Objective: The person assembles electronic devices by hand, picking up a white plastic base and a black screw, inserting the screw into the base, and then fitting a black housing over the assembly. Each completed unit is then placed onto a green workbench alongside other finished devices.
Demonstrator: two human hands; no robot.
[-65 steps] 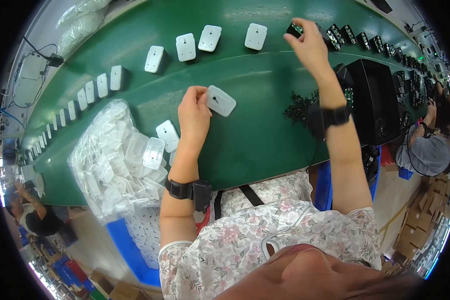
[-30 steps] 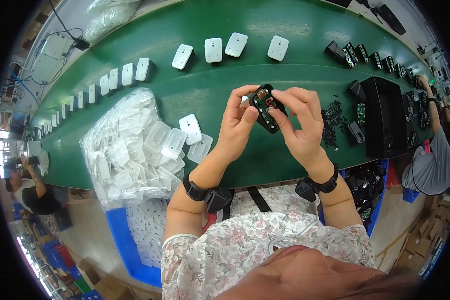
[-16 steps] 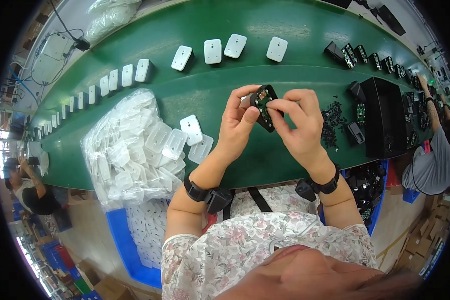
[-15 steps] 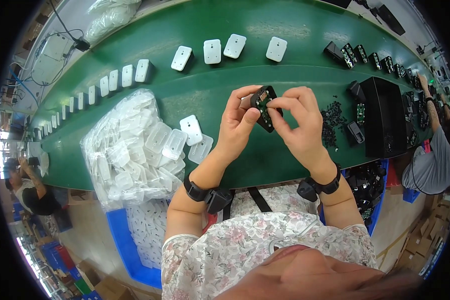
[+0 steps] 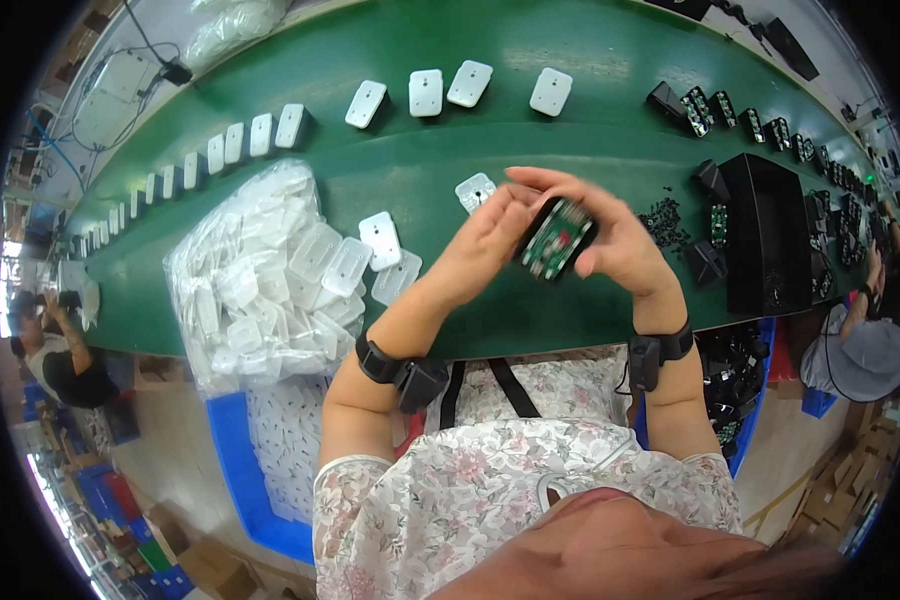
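Both my hands are together over the green table, around a black plastic housing (image 5: 558,240) with a green circuit board facing up and a small red spot on it. My left hand (image 5: 490,240) has its fingers bent against the housing's left side. My right hand (image 5: 615,235), slightly blurred, curves round the far and right sides, with its thumb near the lower right corner. Just beyond my left fingers shows a white cover (image 5: 473,188) with holes, partly hidden; whether it touches the hand I cannot tell. Another white cover (image 5: 379,240) lies left of my left hand.
A clear plastic bag (image 5: 250,290) of translucent covers lies at left, above a blue bin (image 5: 235,470). White-topped units (image 5: 425,92) line the far side. Small black parts (image 5: 662,225), a black box (image 5: 767,235) and open housings (image 5: 708,265) are at right. Co-workers sit at both sides.
The housing has turned and moved slightly right and nearer, its board now facing up. My right fingers have gone from pinching at the board to around the housing. A white cover beyond my left hand has come into view.
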